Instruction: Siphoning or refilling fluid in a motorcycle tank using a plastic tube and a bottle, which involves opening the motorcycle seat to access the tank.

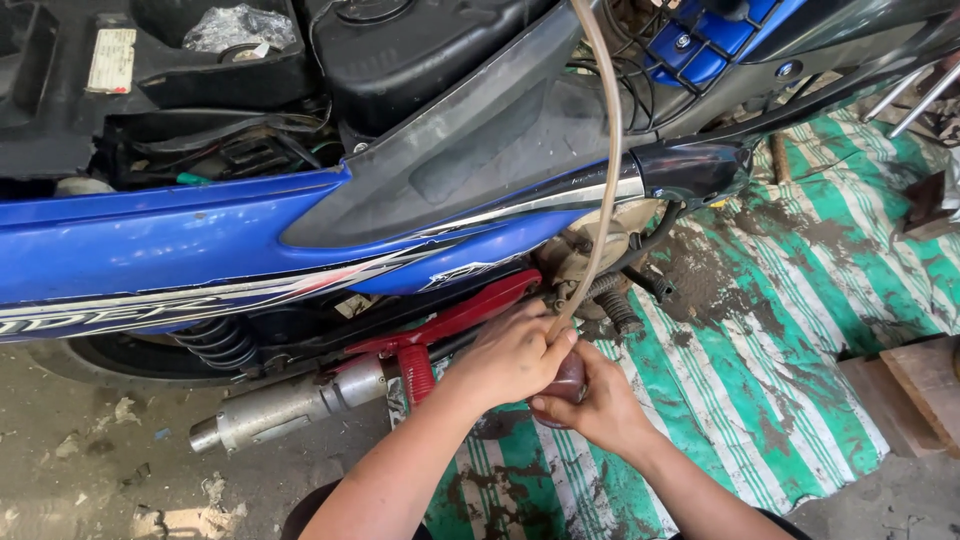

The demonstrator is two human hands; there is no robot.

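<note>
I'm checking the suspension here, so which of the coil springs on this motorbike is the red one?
The red spring is the short coil below the red bar, just left of the left hand. The black spring sits further left, under the blue side panel.

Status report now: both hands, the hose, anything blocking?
Left hand pinching the tan hose at its lower end. Right hand cupping a dark red container under it. Blue motorcycle close behind; nothing blocking.
</note>
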